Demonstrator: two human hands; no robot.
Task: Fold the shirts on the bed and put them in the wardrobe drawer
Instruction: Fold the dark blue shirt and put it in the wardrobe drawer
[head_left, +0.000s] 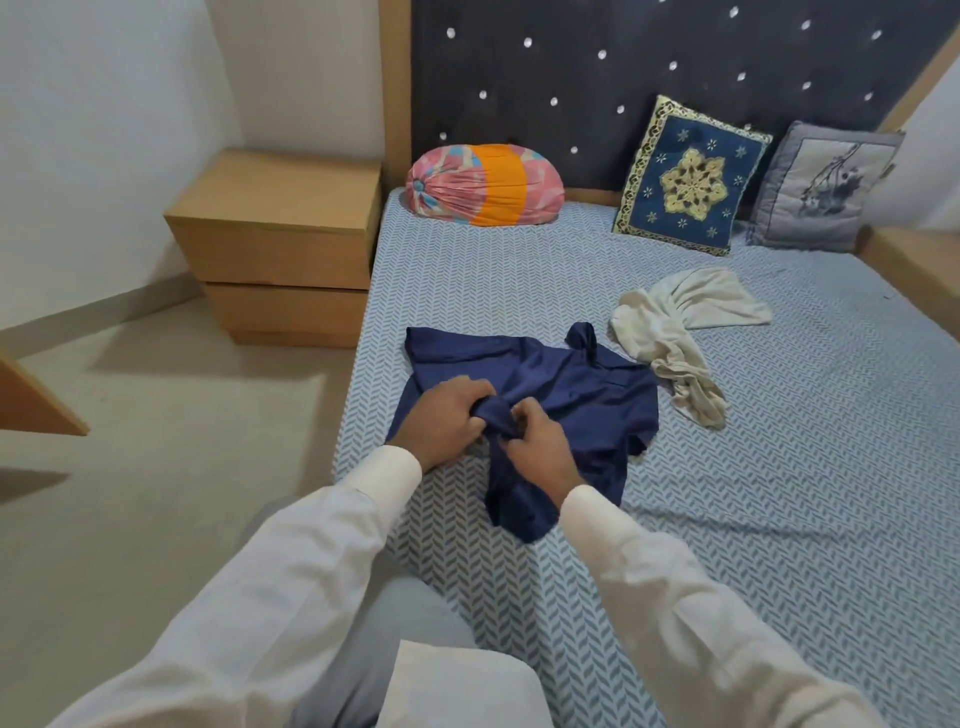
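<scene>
Both hands are working the navy shirt (561, 395), lying mid-frame near the bed (779, 467) edge. Left hand (449, 423) and right hand (540, 449) are each pinching a bunched ridge of its fabric, fingers curled on cloth, probably gathering a fold line. White shirt (675, 332) is sitting crumpled just right of it, unfolded, waiting. Bolster (483, 184) and cushions (691, 176) are lying upper frame, well apart. Nightstand (275, 244) is standing upper left. Wardrobe drawer is not showing. Nothing is blocking the fold.

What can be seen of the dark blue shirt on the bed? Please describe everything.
The dark blue shirt looks like smooth, slightly shiny cloth. It lies rumpled near the bed edge. The left hand and right hand grip a bunched fold at its middle. A cream shirt lies close beside it.
</scene>
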